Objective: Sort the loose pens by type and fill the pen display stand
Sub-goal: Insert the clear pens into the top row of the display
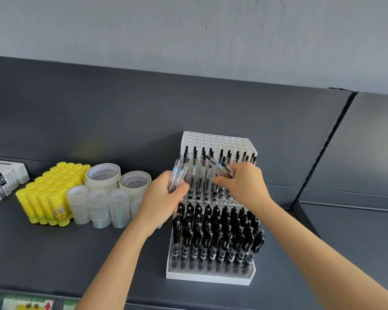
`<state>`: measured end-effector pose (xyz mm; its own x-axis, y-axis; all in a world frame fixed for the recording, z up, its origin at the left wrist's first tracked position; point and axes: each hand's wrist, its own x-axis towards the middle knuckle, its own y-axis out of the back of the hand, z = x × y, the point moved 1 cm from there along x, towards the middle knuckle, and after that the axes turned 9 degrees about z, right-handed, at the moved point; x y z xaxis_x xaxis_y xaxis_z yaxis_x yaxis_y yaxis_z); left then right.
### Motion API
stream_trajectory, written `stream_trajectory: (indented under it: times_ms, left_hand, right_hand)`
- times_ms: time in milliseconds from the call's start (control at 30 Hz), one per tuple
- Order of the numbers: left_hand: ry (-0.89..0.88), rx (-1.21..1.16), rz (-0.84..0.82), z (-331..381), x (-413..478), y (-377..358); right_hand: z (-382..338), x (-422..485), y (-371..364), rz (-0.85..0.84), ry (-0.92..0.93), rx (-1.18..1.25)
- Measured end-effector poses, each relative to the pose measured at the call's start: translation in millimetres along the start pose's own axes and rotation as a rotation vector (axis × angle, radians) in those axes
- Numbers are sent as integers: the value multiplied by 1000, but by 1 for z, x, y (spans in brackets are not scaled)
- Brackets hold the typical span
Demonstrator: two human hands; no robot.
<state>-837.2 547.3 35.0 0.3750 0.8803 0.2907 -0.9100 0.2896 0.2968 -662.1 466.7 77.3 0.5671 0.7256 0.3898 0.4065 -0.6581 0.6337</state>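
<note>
Centre frame: left hand [164, 198] has its fingers curled round a bundle of clear pens [178, 173], long axis near upright, clicker ends up. Right hand [244, 184] pinches slanted pens [220, 167] pointing up-left over the middle tier of the pen display stand [207, 277]. Both forearms reach in from below.

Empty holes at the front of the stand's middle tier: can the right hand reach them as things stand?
Probably yes. The right hand hovers just above the empty holes, pens in its grip; nothing covers them.
</note>
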Motion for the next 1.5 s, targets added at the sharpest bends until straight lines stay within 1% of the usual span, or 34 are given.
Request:
stream_trajectory:
  times_ms: [100,267,400,467,533,633,667,700,833,1000,1100,1300,1500]
  left_hand:
    - [0,-3,-4,0,1,2]
    - [7,-14,-16,1,-1,1]
    - [10,-15,-15,1,-1,2]
    - [11,-20,-18,2,0,2]
    - [13,-32,-14,3,0,2]
    - [15,-55,-16,5,2,1]
    - [16,-62,-21,5,2,1]
    - [17,-69,-24,6,1,0]
    - [15,-78,-21,6,0,0]
    - [1,-54,-15,4,2,1]
    - [0,-48,-23,3,2,0]
    - [3,-39,-16,2,3,-2]
    - [0,-23,-10,0,3,0]
  right_hand:
    - [2,1,-3,11,-43,21]
    - [2,0,-8,12,-8,2]
    - [4,-1,-7,-9,-15,-3]
    - [3,0,0,-7,-2,27]
    - [-2,2,9,34,-66,154]
    - [-9,9,22,79,-294,559]
    - [-10,10,24,91,-334,649]
    - [-11,11,25,107,-343,663]
    - [-10,8,30,133,-279,419]
    - [-4,9,27,37,-212,279]
    - [-1,11,25,20,-149,178]
    - [-5,12,22,-43,4,-108]
    - [-7,16,23,-25,56,-154]
